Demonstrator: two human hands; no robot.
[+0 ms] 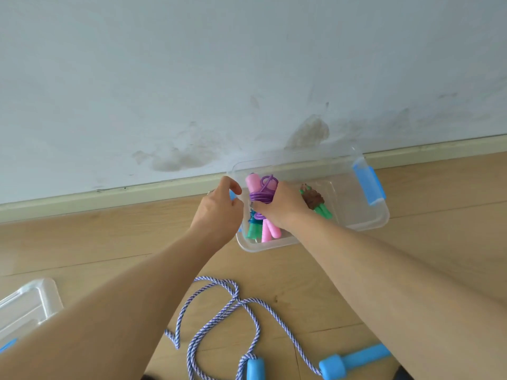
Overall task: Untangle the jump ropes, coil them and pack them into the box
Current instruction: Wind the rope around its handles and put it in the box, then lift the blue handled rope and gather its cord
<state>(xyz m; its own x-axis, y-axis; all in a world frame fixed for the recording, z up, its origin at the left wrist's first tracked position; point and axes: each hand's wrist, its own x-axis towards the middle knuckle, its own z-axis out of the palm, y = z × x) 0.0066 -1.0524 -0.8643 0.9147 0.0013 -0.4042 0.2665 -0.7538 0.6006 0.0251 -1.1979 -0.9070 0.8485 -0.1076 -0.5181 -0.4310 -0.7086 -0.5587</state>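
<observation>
Gripping a coiled purple rope with pink handles (264, 197), the right hand (282, 208) holds it over the clear box (365, 223) at frame centre. The left hand (219, 209) curls its fingers on the box's left rim. A brown rope with green handles (314, 201) lies inside. Uncoiled, a blue-and-white rope (219, 311) with blue handles sprawls on the wooden floor (82, 242) at lower centre.

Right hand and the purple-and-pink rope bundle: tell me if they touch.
Touching. The head view shows the right hand gripping the purple-and-pink rope bundle over the box.
</observation>
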